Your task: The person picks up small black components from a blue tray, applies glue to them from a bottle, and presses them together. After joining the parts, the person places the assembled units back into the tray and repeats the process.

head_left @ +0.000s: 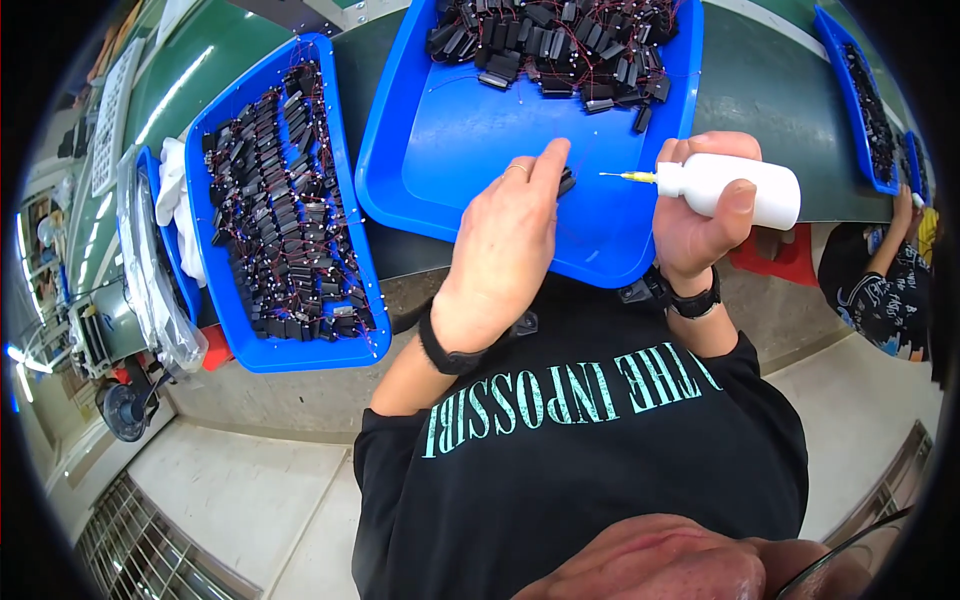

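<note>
My right hand [705, 205] is wrapped round a white squeeze bottle [745, 188] with a thin yellow-based needle tip, tilted sideways so that the needle points left. Close to that tip, my left hand [515, 235] has its fingers closed on a small black block [567, 182] with thin wires, mostly hidden behind the fingers. Both hands are over the near part of a large blue tray [425, 205]. At this tray's far end lies a heap of similar black blocks [550, 45] with thin red wires and white ends.
To the left, a second blue tray [300, 355] holds black wired blocks in rows. Beyond it are a white cloth [175, 205] and plastic-wrapped items [160, 270]. More blue trays [850, 100] stand at the right on the green bench, where another person [870, 280] works near a red stool [780, 258].
</note>
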`<move>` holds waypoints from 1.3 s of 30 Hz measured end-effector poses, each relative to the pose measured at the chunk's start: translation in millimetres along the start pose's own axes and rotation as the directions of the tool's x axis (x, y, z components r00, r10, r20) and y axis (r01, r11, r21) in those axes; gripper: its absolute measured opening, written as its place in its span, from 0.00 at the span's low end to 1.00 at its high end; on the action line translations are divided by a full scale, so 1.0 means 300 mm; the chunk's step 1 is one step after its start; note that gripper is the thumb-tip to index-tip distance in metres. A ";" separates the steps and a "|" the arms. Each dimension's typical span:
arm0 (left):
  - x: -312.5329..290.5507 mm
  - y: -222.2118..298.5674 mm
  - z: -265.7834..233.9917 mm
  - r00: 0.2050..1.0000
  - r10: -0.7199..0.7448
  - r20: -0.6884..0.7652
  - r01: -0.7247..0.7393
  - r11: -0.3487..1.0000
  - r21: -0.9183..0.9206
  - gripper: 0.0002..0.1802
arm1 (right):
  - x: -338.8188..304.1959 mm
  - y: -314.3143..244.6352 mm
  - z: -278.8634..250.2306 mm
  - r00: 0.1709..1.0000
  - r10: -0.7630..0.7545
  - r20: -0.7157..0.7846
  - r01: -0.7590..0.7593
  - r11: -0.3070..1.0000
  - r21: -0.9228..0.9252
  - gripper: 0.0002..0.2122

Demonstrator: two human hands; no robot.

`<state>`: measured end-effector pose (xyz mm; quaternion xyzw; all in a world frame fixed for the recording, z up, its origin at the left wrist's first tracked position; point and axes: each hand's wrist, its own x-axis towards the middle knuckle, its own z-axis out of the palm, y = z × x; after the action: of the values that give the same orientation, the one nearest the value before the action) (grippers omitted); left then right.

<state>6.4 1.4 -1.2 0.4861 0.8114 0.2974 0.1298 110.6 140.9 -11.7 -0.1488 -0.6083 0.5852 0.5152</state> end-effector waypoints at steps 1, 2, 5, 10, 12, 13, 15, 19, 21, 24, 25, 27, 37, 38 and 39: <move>-0.007 -0.006 -0.010 1.000 -0.002 0.002 0.002 1.000 0.005 0.29 | 0.000 0.000 -0.001 1.000 0.003 0.007 -0.003 1.000 0.004 0.22; -0.013 -0.015 -0.024 0.999 -0.030 0.014 0.030 0.998 -0.056 0.29 | 0.000 -0.001 -0.001 1.000 0.004 0.012 -0.004 1.000 0.008 0.22; -0.019 -0.023 -0.044 0.996 -0.082 0.047 0.088 0.981 -0.171 0.30 | 0.000 0.000 -0.010 1.000 0.003 0.016 -0.004 1.000 0.026 0.22; -0.017 -0.012 -0.032 0.994 -0.087 -0.066 0.026 0.777 -0.629 0.33 | -0.010 -0.013 -0.006 0.998 -0.031 0.047 0.030 0.999 0.024 0.22; -0.021 -0.021 -0.010 0.991 -0.098 -0.091 -0.009 0.628 -0.778 0.33 | -0.004 -0.007 -0.003 0.999 -0.021 0.039 0.021 1.000 0.011 0.23; -0.020 -0.020 -0.003 0.992 -0.093 -0.087 -0.010 0.628 -0.779 0.33 | 0.000 -0.002 -0.001 0.999 -0.009 0.036 0.009 1.000 0.000 0.23; -0.018 -0.013 0.010 0.987 -0.043 -0.153 -0.095 0.613 -0.785 0.34 | 0.001 -0.002 0.004 1.000 0.001 0.027 -0.001 1.000 -0.014 0.23; -0.025 -0.019 0.018 0.976 -0.029 -0.214 -0.155 0.596 -0.788 0.35 | -0.010 -0.018 0.011 0.996 -0.011 0.092 0.024 0.991 -0.134 0.23; -0.025 -0.022 0.018 0.973 -0.034 -0.229 -0.165 0.592 -0.789 0.35 | -0.016 -0.019 0.012 0.993 -0.004 0.117 0.020 0.990 -0.138 0.24; -0.024 -0.025 0.013 0.976 -0.027 -0.214 -0.156 0.595 -0.788 0.35 | -0.016 -0.022 0.019 0.990 0.009 0.138 0.010 0.991 -0.131 0.24; -0.024 -0.024 0.012 0.977 -0.027 -0.213 -0.155 0.597 -0.787 0.35 | -0.013 -0.024 0.021 0.989 0.014 0.146 0.005 0.992 -0.126 0.24; -0.025 -0.022 0.013 0.979 -0.024 -0.204 -0.149 0.599 -0.787 0.35 | -0.013 -0.027 0.025 0.988 0.017 0.153 0.001 0.993 -0.120 0.25; -0.028 -0.023 0.016 0.979 -0.017 -0.204 -0.153 0.602 -0.784 0.35 | -0.020 -0.014 0.012 0.985 0.000 0.171 0.009 0.999 -0.053 0.19; -0.028 -0.023 0.016 0.979 -0.018 -0.204 -0.152 0.600 -0.785 0.35 | -0.020 -0.010 0.008 0.984 -0.007 0.179 0.009 1.000 -0.007 0.17; -0.028 -0.023 0.016 0.979 -0.019 -0.203 -0.152 0.598 -0.787 0.34 | -0.020 -0.011 0.008 0.984 -0.008 0.179 0.010 1.000 -0.007 0.17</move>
<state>8.0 -6.8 -9.9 0.3759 0.5825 0.6782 0.2438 112.7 134.2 -11.1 -0.0947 -0.6550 0.5916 0.4605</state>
